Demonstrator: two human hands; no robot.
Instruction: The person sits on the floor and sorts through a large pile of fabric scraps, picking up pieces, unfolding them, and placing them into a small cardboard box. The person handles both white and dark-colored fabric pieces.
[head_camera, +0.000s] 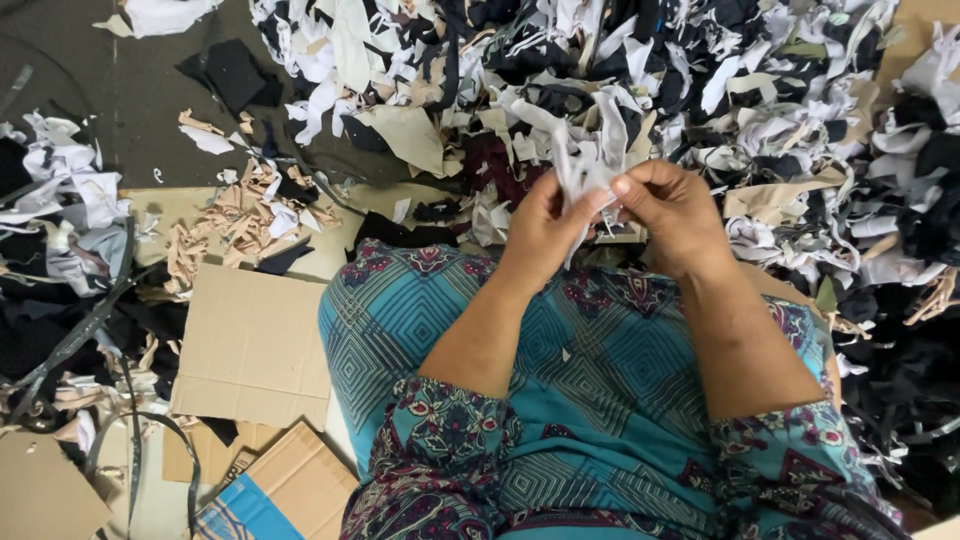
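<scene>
cloth strip (585, 180) pinched between left hand (545, 232) and right hand (672, 212), each grip closed.

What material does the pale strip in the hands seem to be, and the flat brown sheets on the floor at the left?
The pale strip, pinched by left hand and right hand, looks like soft, matte woven or knit cloth: it hangs limp and creased. The brown sheets look like plain cardboard: stiff, flat, with straight cut edges.

A dark grey floor (120, 90) carries everything. A flat cardboard sheet (255, 345) lies on it; a beige scrap cluster (235, 215) sits just above that sheet, and a heap of black, white and cream fabric scraps (700, 90) spreads farther up and right.
</scene>
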